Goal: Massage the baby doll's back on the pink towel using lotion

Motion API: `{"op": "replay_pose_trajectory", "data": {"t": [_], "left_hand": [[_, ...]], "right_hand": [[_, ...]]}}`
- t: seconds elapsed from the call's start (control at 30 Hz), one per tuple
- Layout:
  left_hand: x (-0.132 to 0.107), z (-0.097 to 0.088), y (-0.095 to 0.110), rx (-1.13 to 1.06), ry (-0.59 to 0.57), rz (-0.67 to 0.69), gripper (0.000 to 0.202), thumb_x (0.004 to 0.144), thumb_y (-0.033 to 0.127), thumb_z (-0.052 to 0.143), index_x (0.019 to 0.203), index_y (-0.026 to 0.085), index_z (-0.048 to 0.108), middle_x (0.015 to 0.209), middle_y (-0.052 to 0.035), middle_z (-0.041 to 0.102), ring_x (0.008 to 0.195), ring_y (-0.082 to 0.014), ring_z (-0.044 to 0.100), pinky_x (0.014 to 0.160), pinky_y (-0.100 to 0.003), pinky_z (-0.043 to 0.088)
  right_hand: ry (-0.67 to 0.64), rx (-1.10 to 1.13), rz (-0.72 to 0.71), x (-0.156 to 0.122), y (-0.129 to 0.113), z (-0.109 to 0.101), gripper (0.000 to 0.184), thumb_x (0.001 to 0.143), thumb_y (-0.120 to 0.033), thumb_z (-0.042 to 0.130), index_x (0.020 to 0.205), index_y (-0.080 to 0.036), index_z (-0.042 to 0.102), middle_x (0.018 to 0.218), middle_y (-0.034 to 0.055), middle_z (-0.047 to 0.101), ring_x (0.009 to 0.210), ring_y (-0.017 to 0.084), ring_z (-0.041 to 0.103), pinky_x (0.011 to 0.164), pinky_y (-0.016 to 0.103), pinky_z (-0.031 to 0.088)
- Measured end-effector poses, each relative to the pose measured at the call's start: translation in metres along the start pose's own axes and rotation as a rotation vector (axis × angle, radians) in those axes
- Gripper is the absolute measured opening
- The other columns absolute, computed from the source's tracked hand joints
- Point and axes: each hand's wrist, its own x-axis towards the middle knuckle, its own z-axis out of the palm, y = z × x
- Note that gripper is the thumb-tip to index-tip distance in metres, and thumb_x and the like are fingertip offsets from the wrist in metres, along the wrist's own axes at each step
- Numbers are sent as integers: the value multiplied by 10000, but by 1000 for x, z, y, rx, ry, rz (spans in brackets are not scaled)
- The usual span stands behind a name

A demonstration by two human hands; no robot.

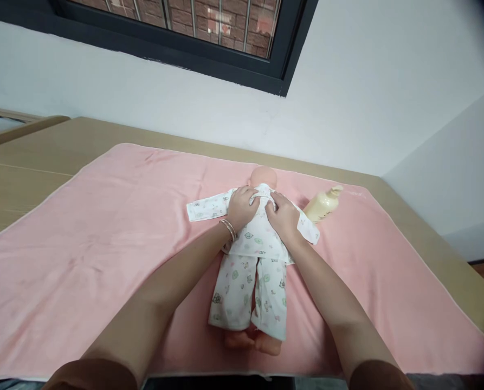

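A baby doll [263, 176] in white printed pyjamas [250, 271] lies on its back in the middle of a pink towel [103, 244], head away from me. My left hand [242, 206] rests on the doll's chest near its shoulder, fingers curled on the shirt cloth. A bangle sits on that wrist. My right hand [283, 214] lies on the other side of the chest, fingers pressed to the shirt near the collar. The doll's bare feet [253, 341] stick out of the trouser legs toward me.
A cream pump bottle [323, 205] lies on the towel just right of the doll's shoulder. The towel covers a tan table [30, 157] set against a white wall. A dark-framed window [209, 38] is above.
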Motion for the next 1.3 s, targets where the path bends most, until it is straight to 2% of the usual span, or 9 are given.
{"op": "replay_pose_trajectory", "data": {"t": [0.23,0.43,0.97,1.3], "left_hand": [[3,2,-2,37,-75,-31,297,903,274,519,1143,168,658,1211,-89,691,1165,-246,596,1070,-412,430],[4,2,-4,56,-110,-27,349,910,290,504,1201,153,638,1286,-100,664,1220,-255,576,1104,-422,409],[3,3,-4,19,-86,-53,334,900,286,505,1171,160,655,1257,-93,679,1201,-247,588,1107,-415,419],[5,1,-2,67,-106,-66,337,888,295,505,1139,156,682,1177,-98,713,1145,-261,615,1064,-423,442]], "right_hand": [[-139,-4,-69,10,14,7,459,934,-285,424,1350,-166,578,1414,104,555,1345,289,470,1164,511,319],[-208,7,-82,14,21,11,497,954,-309,382,1412,-162,506,1480,97,486,1397,295,398,1176,540,274],[-169,1,-91,13,20,12,461,955,-310,379,1366,-173,537,1396,103,561,1325,304,460,1147,522,306],[-136,9,-134,14,20,12,431,936,-296,392,1309,-176,571,1288,110,628,1209,297,540,1081,483,382]]}}
